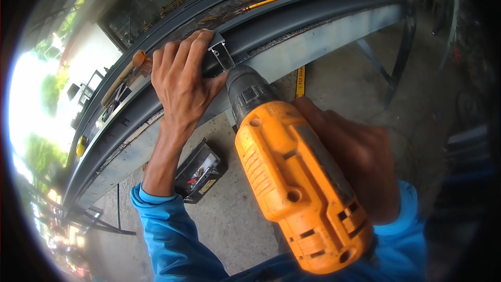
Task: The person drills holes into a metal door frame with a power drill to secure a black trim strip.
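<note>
Tabletop [334,31] ahead, drill [282,156] close in, left thumb near its nose

The tabletop curves across the view beyond both grips, with a long dark rail [323,8] running along it under the left grip [180,81]. The drill slants up from the right grip [360,151], its nose just beside the left thumb. On the floor below the left grip sits an open box [219,169]. The small metal piece [218,37], open-ended, lies on the rail at the left fingertips, and a pencil [269,2] lies past it, to the right.

The left grip is partly closed, fingers bent over the rail and against the metal piece, thumb apart on the near side. The right grip is curled at the drill's side; the handle and most fingers are hidden, so how tightly it closes cannot be told. No bit can be made out.

To do this well, the left fingers should pin the piece flat while the thumb keeps out of the drill's line, and the right wrist should stay straight behind the nose, with pressure light and even.
</note>
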`<state>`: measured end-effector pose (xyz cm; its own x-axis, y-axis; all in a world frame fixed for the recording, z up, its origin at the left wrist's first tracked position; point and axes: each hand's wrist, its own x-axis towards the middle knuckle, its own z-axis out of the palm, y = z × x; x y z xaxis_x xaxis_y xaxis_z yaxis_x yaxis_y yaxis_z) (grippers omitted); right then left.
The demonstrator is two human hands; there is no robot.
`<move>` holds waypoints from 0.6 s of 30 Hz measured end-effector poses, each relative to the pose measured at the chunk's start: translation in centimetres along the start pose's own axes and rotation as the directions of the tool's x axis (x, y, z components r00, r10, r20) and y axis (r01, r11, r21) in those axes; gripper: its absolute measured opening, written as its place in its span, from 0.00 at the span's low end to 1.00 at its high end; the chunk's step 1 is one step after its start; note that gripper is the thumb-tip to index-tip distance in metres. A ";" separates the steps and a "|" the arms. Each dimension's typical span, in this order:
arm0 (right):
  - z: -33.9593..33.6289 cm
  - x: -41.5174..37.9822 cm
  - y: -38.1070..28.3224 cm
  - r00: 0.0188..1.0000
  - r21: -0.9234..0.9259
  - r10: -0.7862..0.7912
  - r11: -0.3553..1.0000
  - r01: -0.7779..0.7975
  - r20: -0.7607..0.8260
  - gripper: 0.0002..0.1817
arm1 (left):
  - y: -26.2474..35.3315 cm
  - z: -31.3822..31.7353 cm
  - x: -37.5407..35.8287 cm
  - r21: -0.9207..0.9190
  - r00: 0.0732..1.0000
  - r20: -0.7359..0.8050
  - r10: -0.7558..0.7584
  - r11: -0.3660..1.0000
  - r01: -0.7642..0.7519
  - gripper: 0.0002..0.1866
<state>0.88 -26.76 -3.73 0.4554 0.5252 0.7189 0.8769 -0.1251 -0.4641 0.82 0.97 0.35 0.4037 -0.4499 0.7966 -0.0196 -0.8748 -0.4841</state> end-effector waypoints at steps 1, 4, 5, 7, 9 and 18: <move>-0.1 0.0 0.0 1.000 0.005 0.000 1.000 0.000 0.000 0.28 | 0.0 0.0 0.0 -0.002 1.000 0.001 -0.003 1.000 0.003 0.36; 0.1 0.0 0.1 1.000 0.004 -0.007 1.000 0.007 -0.011 0.28 | 0.0 0.0 0.0 -0.004 1.000 0.009 -0.004 1.000 0.004 0.36; 0.1 -0.1 0.1 1.000 0.003 -0.007 1.000 0.007 -0.012 0.28 | 0.0 0.0 0.0 -0.004 1.000 0.009 -0.003 1.000 0.003 0.36; 0.2 -0.1 0.2 1.000 0.018 -0.020 1.000 0.020 -0.018 0.28 | 0.0 -0.1 -0.1 -0.001 1.000 0.005 -0.002 1.000 0.002 0.35; 0.1 0.0 0.1 1.000 0.027 -0.019 0.999 0.019 -0.018 0.28 | 0.1 -0.1 0.0 0.002 1.000 0.009 -0.004 1.000 0.004 0.35; 0.7 -0.8 0.9 0.998 0.090 -0.057 0.994 0.057 -0.003 0.35 | 0.1 0.1 -0.1 0.011 0.999 -0.030 -0.012 1.000 0.013 0.35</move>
<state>1.19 -26.71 -5.10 0.4051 0.5293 0.7455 0.8840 -0.0188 -0.4671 0.84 0.92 0.16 0.3764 -0.4443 0.8130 -0.0048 -0.8785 -0.4778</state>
